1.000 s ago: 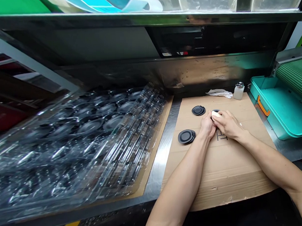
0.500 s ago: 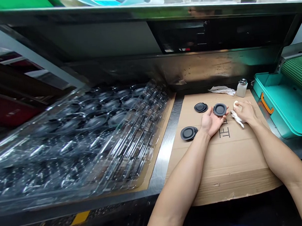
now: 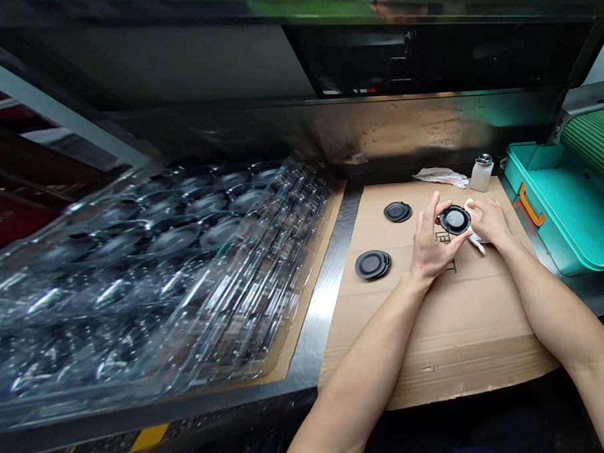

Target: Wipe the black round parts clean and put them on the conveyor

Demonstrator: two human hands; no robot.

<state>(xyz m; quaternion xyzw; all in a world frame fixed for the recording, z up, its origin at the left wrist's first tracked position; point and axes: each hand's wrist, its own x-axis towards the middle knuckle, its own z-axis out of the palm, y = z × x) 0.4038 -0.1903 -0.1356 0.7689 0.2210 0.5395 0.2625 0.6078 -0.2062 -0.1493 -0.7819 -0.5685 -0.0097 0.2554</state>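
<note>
In the head view my left hand (image 3: 430,242) grips a round black plastic cover (image 3: 454,220) by its edges, between thumb and fingers. The cover's ribbed side, with a pale mark in the middle, faces me. Close against its right edge is my right hand (image 3: 492,221), fingers pinched on a white cloth (image 3: 477,244) that looks like a glove. Part of the cloth hangs below the fingers. Left of my hands, overlapping black covers lie in two small groups, one farther back (image 3: 397,211) and one nearer (image 3: 372,265), on a cardboard sheet (image 3: 422,341).
Stacked clear plastic trays (image 3: 184,278) with black round parts fill the left side. A white glove (image 3: 440,176) and a small pump bottle (image 3: 481,172) stand behind my hands. To the right sits a teal bin (image 3: 572,221) with an orange handle, beside a green belt (image 3: 596,140).
My left hand has turned the cover over, from its smooth side to its ribbed side, and now holds it by the edges. The view has shifted slightly. The right hand stays at the cloth.
</note>
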